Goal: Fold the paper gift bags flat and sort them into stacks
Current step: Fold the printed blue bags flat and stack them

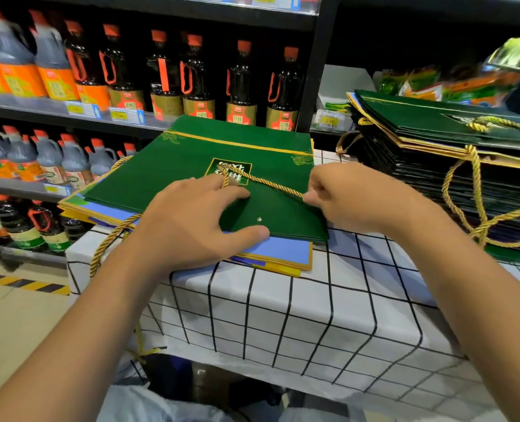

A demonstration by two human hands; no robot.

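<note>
A flat green bag (191, 175) with a gold stripe, gold leaf prints and a dark label lies on top of a stack (283, 257) of folded bags, blue and yellow edges showing beneath, on a white checked cloth (283, 324). Its gold cord (261, 181) lies across the face. The left hand (191, 220) rests on the bag's near edge, fingers spread and fairly straight, thumb along the rim, fingertips at the cord's left end. The right hand (344, 196) is curled, pinching the cord's right end. A taller pile (435, 153) of dark green bags stands just to the right.
</note>
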